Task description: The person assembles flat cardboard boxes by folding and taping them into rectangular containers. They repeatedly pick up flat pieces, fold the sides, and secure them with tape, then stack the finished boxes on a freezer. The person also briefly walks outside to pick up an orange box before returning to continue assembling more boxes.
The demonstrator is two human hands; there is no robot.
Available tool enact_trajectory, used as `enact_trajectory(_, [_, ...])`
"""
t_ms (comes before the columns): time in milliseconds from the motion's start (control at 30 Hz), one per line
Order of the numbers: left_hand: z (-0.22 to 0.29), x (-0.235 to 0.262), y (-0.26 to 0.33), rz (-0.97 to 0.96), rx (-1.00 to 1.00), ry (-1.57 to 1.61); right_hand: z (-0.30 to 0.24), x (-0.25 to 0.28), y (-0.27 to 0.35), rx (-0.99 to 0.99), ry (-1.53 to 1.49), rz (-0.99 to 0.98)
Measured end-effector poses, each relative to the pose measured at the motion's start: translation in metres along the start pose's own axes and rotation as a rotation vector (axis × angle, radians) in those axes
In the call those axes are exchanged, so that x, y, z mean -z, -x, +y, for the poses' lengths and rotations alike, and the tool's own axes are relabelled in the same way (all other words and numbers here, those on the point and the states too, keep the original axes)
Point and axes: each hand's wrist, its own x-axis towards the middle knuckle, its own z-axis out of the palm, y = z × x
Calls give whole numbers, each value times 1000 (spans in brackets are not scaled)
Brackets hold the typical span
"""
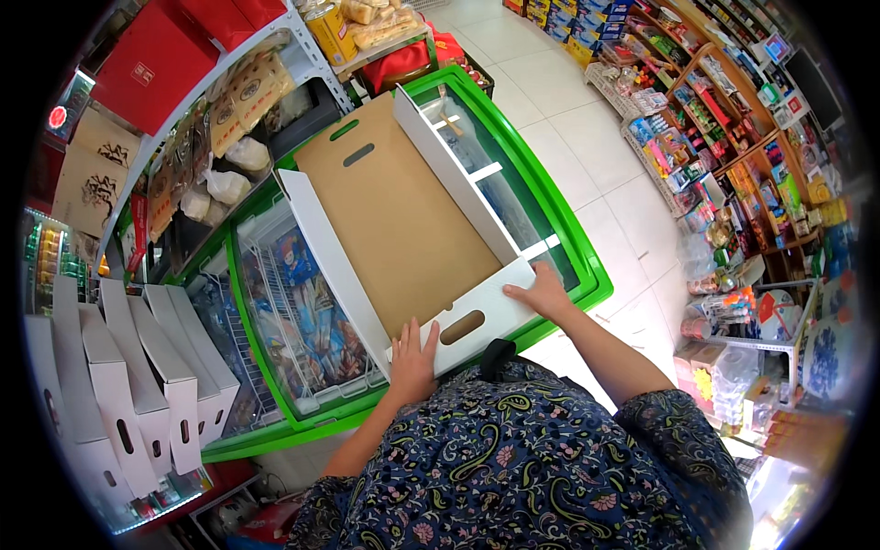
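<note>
A long cardboard box, white outside and brown inside, lies with its top open across a green-framed chest freezer. Its side walls stand up, and the near end panel has an oval handle slot. At the near left corner, my left hand grips the box with its fingers reaching over the edge. My right hand holds the near right corner, thumb on the white panel and the other fingers partly hidden behind it. Two more slots show at the box's far end.
Several folded white boxes stand upright at the left. Wrapped frozen goods lie under the freezer's glass. Beyond its left side is a metal rack with bags and red boxes. Tiled floor and packed shop shelves are to the right.
</note>
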Motion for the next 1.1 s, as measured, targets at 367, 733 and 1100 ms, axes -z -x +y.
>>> enact_trajectory(367, [-35,14,-122,-631,68,522,8,-9,-12,2,-181,-106])
enact_trajectory(733, [-13,-1,-161,-920,-42,1052,-2,-1,-4,-62,-131,-75])
enact_trajectory(1100, [-32,-36,-182,-1171,93,1170,0,-6,-8,-102,-18,-44])
